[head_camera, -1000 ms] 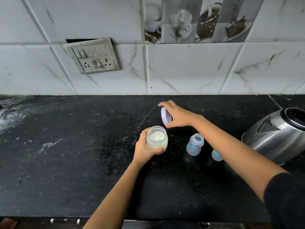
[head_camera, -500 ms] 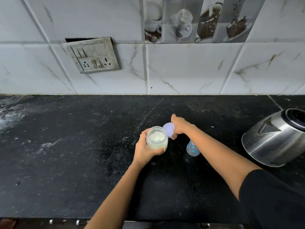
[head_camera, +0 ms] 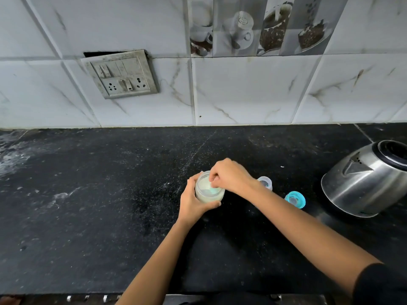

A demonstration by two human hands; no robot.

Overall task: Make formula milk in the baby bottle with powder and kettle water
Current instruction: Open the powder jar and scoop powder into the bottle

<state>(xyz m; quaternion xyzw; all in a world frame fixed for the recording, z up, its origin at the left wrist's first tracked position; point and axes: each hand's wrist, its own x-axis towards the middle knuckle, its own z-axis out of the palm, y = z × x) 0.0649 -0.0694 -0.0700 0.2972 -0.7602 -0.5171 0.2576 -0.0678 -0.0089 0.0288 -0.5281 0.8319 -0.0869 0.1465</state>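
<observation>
My left hand (head_camera: 193, 201) grips a small clear jar of white formula powder (head_camera: 208, 193) standing on the black counter. Over the jar's open mouth, my right hand (head_camera: 229, 176) reaches in with curled fingers and pinches a teal scoop (head_camera: 215, 190) lying in the powder. The clear baby bottle (head_camera: 265, 182) stands open just right of the jar, partly hidden behind my right wrist. Its teal collar with the teat (head_camera: 295, 199) lies on the counter further right. The steel kettle (head_camera: 365, 179) sits at the right edge. The jar's white lid is out of sight.
The black stone counter (head_camera: 110, 205) runs to a white tiled wall with a switch and socket plate (head_camera: 122, 74) at the upper left. Pale powder or water marks spread over the counter's far left.
My right hand held the white lid beside the jar; now the lid is gone from view and the hand's fingers are in the jar's mouth on the teal scoop. The left hand has kept still.
</observation>
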